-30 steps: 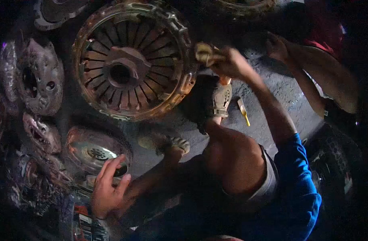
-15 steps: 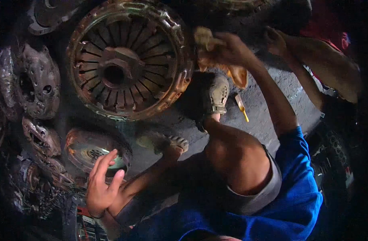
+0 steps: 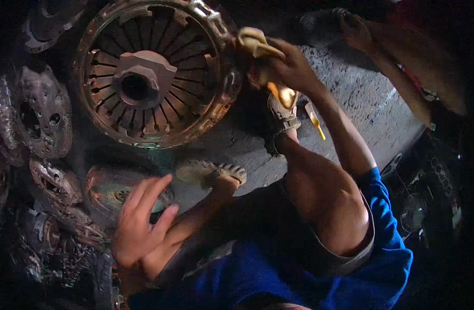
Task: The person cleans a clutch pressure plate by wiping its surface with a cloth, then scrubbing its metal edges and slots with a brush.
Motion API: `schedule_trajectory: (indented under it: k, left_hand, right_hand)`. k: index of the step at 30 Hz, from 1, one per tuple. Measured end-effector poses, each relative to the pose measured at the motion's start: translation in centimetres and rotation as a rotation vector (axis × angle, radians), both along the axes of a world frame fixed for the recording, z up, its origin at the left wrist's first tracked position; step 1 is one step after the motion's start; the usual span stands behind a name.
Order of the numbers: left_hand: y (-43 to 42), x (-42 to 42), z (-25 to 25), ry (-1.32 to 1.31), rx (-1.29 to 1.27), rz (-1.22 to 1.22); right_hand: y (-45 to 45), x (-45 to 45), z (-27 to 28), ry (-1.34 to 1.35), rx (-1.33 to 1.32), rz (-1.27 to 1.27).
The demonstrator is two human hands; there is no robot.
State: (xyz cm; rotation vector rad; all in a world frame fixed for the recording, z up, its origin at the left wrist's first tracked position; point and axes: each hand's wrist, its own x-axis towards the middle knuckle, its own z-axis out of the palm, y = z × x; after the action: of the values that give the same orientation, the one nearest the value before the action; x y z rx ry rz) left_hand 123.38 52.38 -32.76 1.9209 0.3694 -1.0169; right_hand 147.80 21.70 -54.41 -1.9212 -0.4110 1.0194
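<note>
A large rusty clutch pressure plate (image 3: 146,67), with radial spring fingers around a central hub, stands at the upper left. Beside its right rim, my right hand (image 3: 294,70) is closed around a crumpled beige rag (image 3: 255,42). An orange-lit piece hangs below that hand; I cannot make out whether it belongs to the rag. My left hand (image 3: 141,222) is held over my leg with its fingers apart and nothing in them. Behind its fingertips lies a round disc (image 3: 105,186), partly covered by the hand.
A small yellow-handled tool (image 3: 316,126) lies on the dark ground (image 3: 350,98) near my shoe (image 3: 286,116). Worn metal plates (image 3: 43,113) are piled along the left. Another person's hand (image 3: 356,31) and forearm reach in from the upper right.
My right hand and the rag have shifted slightly left and now hide more of the orange-lit piece. My left hand has risen a little. The whole view has moved slightly.
</note>
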Motion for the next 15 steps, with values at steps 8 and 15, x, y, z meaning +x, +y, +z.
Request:
schedule_trajectory:
  k: [8, 15]
  left_hand:
    - [-5.0, 1.4, -5.6, -0.335, -0.045, -0.49]
    - [-4.5, -4.3, -6.1, -0.194, 0.139, -0.495]
  right_hand:
    - [-3.7, -13.6, -0.3, -0.09, -0.139, 0.595]
    - [-1.8, -4.9, -0.2, -0.184, -0.188, 0.0]
